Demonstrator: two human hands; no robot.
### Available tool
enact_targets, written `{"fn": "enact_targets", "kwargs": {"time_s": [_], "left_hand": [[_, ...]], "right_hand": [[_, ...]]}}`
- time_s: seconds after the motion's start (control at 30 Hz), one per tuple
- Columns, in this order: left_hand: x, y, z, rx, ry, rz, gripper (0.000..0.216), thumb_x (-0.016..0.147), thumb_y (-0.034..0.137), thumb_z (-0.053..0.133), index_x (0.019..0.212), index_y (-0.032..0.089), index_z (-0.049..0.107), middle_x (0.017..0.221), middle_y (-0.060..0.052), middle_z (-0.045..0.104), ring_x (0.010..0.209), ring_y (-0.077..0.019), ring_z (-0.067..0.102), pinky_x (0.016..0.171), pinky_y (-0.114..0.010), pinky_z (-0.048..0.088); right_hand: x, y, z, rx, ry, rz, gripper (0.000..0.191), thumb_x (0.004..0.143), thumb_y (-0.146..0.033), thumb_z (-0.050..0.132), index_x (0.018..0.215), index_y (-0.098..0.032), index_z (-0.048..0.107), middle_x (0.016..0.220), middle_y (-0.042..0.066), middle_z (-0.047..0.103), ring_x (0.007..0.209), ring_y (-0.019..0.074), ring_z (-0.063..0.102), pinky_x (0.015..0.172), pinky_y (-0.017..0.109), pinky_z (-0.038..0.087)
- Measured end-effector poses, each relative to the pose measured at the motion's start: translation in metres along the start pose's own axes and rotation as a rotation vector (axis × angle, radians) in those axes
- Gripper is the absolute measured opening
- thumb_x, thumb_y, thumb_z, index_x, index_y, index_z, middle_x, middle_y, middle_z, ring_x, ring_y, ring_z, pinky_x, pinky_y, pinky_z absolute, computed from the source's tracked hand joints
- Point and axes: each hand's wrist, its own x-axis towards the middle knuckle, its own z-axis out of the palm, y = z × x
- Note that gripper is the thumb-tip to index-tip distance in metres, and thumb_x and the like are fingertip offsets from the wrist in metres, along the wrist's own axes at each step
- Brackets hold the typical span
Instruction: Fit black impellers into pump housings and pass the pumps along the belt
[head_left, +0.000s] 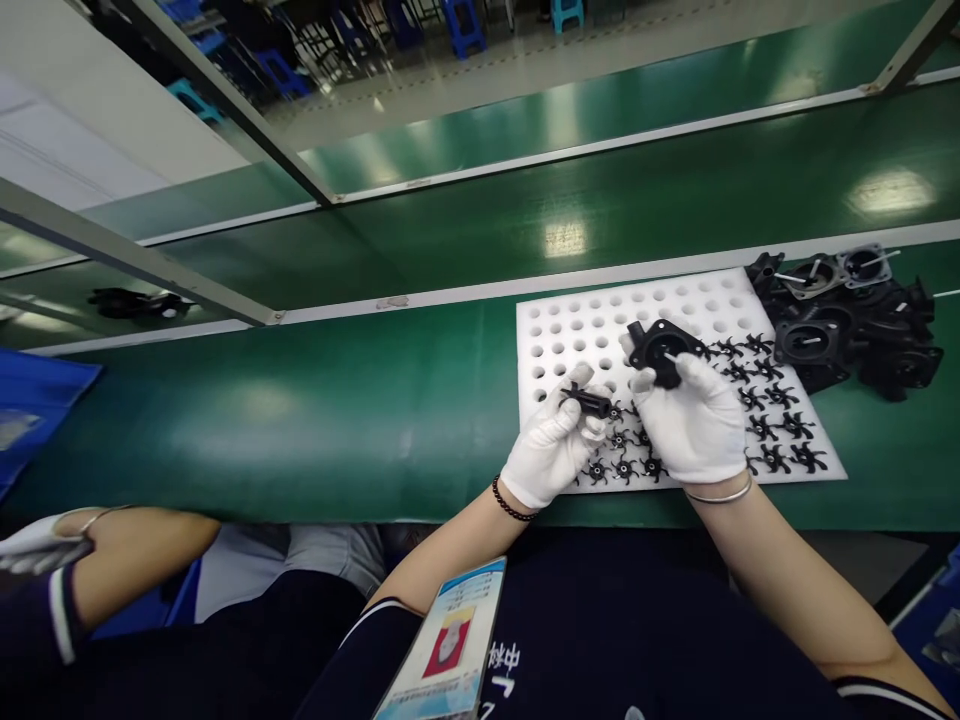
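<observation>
Item: black pump housing point(660, 350), round bore facing up, thin white shaft standing in the bore. Held above the far part of the white foam tray point(577, 320), pinched at its near edge by the right hand point(694, 420), white-gloved, fingers closed about the part.

Item: small black cylindrical piece point(587, 402), lying roughly level, gripped between thumb and fingertips of the left hand point(551, 450), also white-gloved, closed on it. Sits just left of and slightly nearer than the housing, the two parts apart, not yet touching.

Item: black impellers point(765, 428), star-shaped, seated in rows in the tray's holes, directly under and to the right of both hands; holes left of and beyond the hands empty.

Item: heap of further black housings point(847, 330), some with white shafts, on the green belt point(337, 420) beyond and right of the right hand, touching the tray's far right corner.

Item: another person's gloved hand point(37, 545) and bare forearm, well to the left of the left hand, apart from the work.

Step judged in hand: mating of the cylindrical piece to the housing, both parts picked up and brought near. Next move, as judged: piece turned end-on to the bore, lined up over the white shaft, then pressed in straight; housing kept steady and level meanwhile.
</observation>
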Motion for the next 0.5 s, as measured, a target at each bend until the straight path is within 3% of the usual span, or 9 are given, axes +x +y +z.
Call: {"fn": "enact_targets", "kwargs": {"time_s": [0.13,0.2,0.27,0.4,0.5], "left_hand": [[0.002,-0.002,0.004,-0.153,0.023,-0.064,0.022,0.092,0.016,0.062,0.113,0.019,0.064,0.087,-0.001,0.063,0.061,-0.0033,0.055,0.06,-0.014,0.048],[0.002,-0.002,0.007,-0.197,0.038,-0.112,0.015,0.097,0.021,0.056,0.109,0.017,0.064,0.082,-0.001,0.061,0.059,-0.004,0.054,0.057,-0.014,0.048],[0.002,0.0,0.01,-0.218,0.048,-0.162,0.018,0.099,0.027,0.051,0.107,0.016,0.064,0.078,-0.001,0.061,0.062,-0.0063,0.058,0.057,-0.015,0.049],[0.002,0.003,0.013,-0.195,0.048,-0.173,0.026,0.102,0.029,0.042,0.113,0.015,0.062,0.082,-0.003,0.063,0.079,-0.0119,0.069,0.069,-0.019,0.056],[0.001,0.002,0.012,-0.072,0.017,-0.066,0.024,0.096,0.023,0.055,0.119,0.017,0.06,0.095,-0.004,0.065,0.09,-0.014,0.07,0.081,-0.026,0.059]], "right_hand": [[-0.005,0.001,-0.014,-0.142,-0.076,0.001,0.033,0.077,-0.012,0.072,0.103,-0.031,0.068,0.103,-0.005,0.067,0.09,0.0092,0.066,0.069,0.016,0.059],[-0.007,0.002,-0.017,-0.157,-0.08,0.004,0.02,0.079,-0.019,0.072,0.096,-0.029,0.069,0.101,-0.003,0.068,0.087,0.0112,0.066,0.068,0.02,0.06],[-0.009,0.003,-0.016,-0.18,-0.067,0.004,0.013,0.081,-0.028,0.07,0.094,-0.026,0.069,0.112,0.001,0.068,0.095,0.0168,0.067,0.066,0.025,0.061],[-0.009,0.003,-0.011,-0.237,-0.002,-0.051,0.025,0.088,-0.032,0.064,0.112,-0.03,0.064,0.121,0.003,0.067,0.095,0.0191,0.07,0.059,0.024,0.059],[-0.008,0.002,-0.011,-0.264,0.033,-0.124,0.027,0.091,-0.031,0.06,0.118,-0.032,0.061,0.121,0.002,0.067,0.095,0.0178,0.07,0.068,0.028,0.062]]}}
